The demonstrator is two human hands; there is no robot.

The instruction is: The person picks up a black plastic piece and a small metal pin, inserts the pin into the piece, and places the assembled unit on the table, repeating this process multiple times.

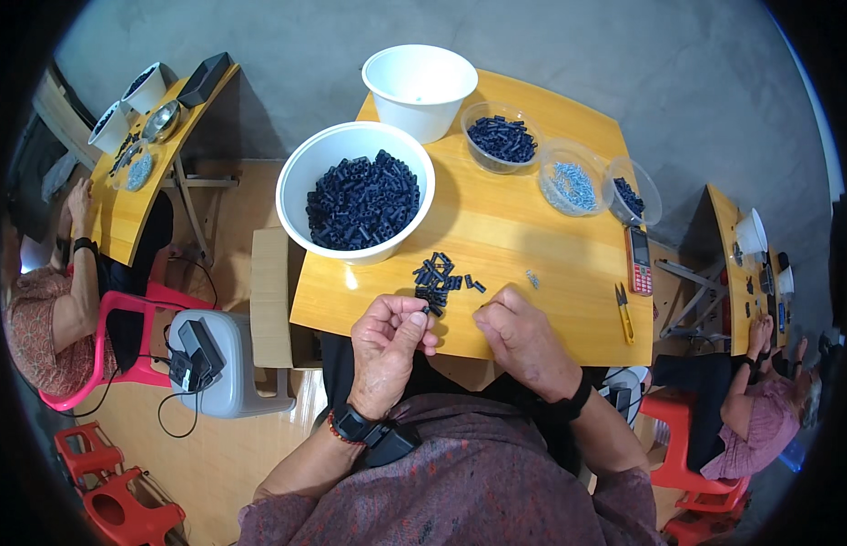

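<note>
My left hand [389, 350] pinches a small black plastic piece [427, 310] between thumb and fingertips, just off the table's near edge. To its right, my right hand [525, 338] is closed with curled fingers, and whatever it may hold is hidden. Beyond the left hand lies a loose pile of black plastic pieces [434, 275], short and tube-like. A few small silvery bits [532, 279], which look like screws, rest on the table past my right hand. A large white bowl [294, 202] filled with black pieces [364, 202] stands at the left of the yellow wooden table [496, 241].
Behind stands another white bowl [419, 96]. Clear tubs hold black pieces [502, 138], silvery screws [573, 185] and more black pieces [629, 196]. A phone [639, 261] and yellow-handled snips [625, 314] lie at the right edge. People work at tables on both sides.
</note>
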